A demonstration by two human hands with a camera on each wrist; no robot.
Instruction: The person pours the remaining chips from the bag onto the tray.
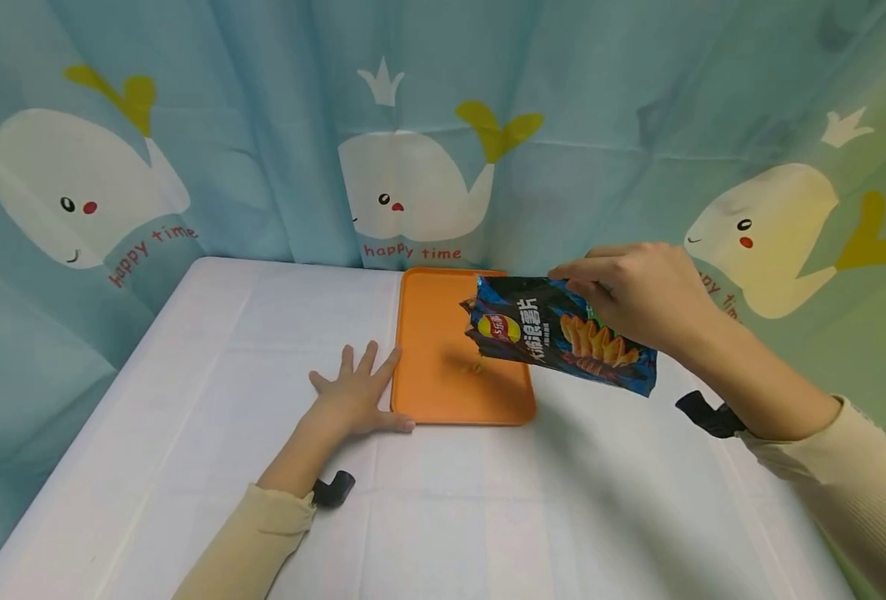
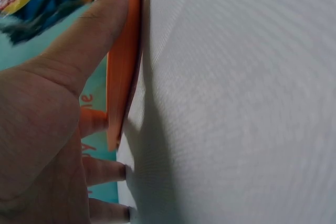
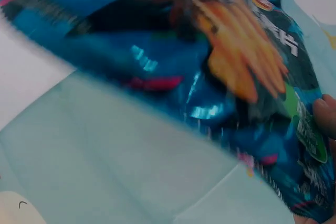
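Note:
My right hand (image 1: 633,292) pinches a blue and black bag of potato chips (image 1: 525,329) along its upper edge, in the air to the right of and partly over an orange tray (image 1: 431,333). The bag lies nearly sideways, its ragged torn end pointing left above the tray. Close up, the bag (image 3: 157,61) is blurred in the right wrist view. A few small yellowish chip pieces (image 1: 475,367) lie on the tray. My left hand (image 1: 352,396) has its fingers spread at the tray's left side, with the thumb along the orange rim (image 2: 123,66) in the left wrist view.
The tray stands on a table with a white cloth (image 1: 443,517). Behind the table hangs a light blue curtain (image 1: 277,125) printed with white whales. Black wrist camera mounts (image 1: 333,490) sit at both wrists.

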